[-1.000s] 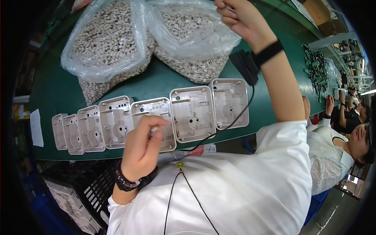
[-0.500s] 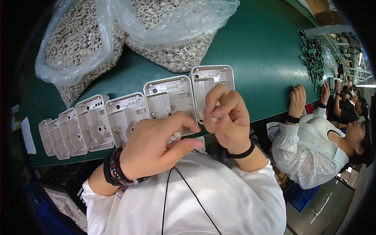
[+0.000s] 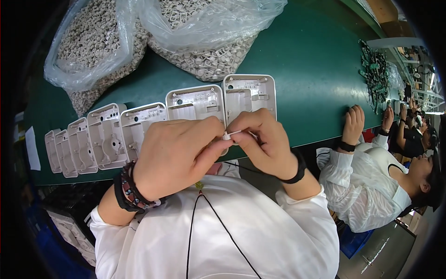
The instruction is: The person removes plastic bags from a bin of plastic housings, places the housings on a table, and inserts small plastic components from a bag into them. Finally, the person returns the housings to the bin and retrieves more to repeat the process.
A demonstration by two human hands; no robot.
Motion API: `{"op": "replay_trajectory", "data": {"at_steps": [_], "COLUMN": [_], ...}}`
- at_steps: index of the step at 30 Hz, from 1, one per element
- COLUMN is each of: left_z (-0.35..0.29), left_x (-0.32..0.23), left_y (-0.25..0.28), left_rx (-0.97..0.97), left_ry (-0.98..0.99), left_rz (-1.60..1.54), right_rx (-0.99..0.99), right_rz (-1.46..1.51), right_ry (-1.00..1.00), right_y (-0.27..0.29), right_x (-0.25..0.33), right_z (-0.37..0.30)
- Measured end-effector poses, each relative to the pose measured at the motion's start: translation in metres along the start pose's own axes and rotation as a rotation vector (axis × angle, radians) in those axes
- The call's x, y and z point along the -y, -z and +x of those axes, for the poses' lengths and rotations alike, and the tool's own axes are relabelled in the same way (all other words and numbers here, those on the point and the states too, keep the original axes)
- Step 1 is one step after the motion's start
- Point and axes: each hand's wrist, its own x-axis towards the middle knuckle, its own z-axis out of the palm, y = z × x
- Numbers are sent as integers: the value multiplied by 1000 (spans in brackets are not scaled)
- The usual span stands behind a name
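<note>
Nearest the camera, the left hand (image 3: 174, 156) and the right hand (image 3: 265, 139) meet just above the near edge of the green tabletop (image 3: 316, 79). Both hands have their fingers closed in a pinch on one small white plastic part (image 3: 231, 135), which sits between the two thumbs and forefingers, held in the air over the row of housings. The left wrist carries dark and red bracelets (image 3: 127, 188); the right wrist has a black band (image 3: 297, 169).

Just beyond the hands, seven pale grey plastic housings (image 3: 197, 102) lie side by side in a single row along the near edge of the tabletop, open faces up. The rightmost two are partly covered by the hands; the leftmost ones are bent small by the lens.

Farther back stand two clear plastic bags. The left bag (image 3: 88, 51) is full of small grey-white plastic pieces, and the right bag (image 3: 209, 32) holds the same kind of pieces, its mouth slumped open. The two bags touch each other.

At the far right of the tabletop lies a heap of green circuit boards (image 3: 374, 69). Along that side sit other people, one in a white blouse with a hand (image 3: 354, 122) resting on the table edge.
</note>
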Motion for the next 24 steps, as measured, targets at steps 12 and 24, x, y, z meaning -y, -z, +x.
{"op": "replay_trajectory", "data": {"at_steps": [12, 24], "left_z": [6, 5], "left_x": [10, 34], "left_y": [-10, -9], "left_rx": [289, 445], "left_ry": [-56, -9], "left_rz": [476, 546], "right_rx": [509, 849], "right_rz": [-728, -982], "right_ry": [360, 558], "right_y": [93, 76], "right_x": [-10, -40], "right_z": [97, 128]}}
